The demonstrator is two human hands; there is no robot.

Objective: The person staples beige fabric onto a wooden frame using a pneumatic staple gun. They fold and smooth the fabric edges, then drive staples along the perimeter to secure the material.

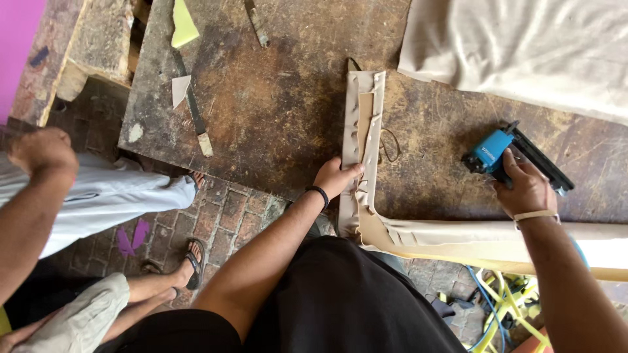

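My left hand (335, 178) presses on the near end of a beige fabric-covered strip (362, 111) that lies lengthwise on the worn brown wooden table (281, 104). A second beige padded piece (497, 238) runs off to the right from the strip's near end. My right hand (525, 189) grips a blue and black staple gun (504, 155) resting on the table to the right of the strip. A black band circles my left wrist and a pale band my right.
White cloth (523, 46) covers the table's far right. A long metal blade (193, 108) and scraps of foam (183, 26) lie at far left. Another person's arm (36, 176) and sandalled feet (190, 261) are at left. Yellow and blue hoses (504, 301) lie on the brick floor.
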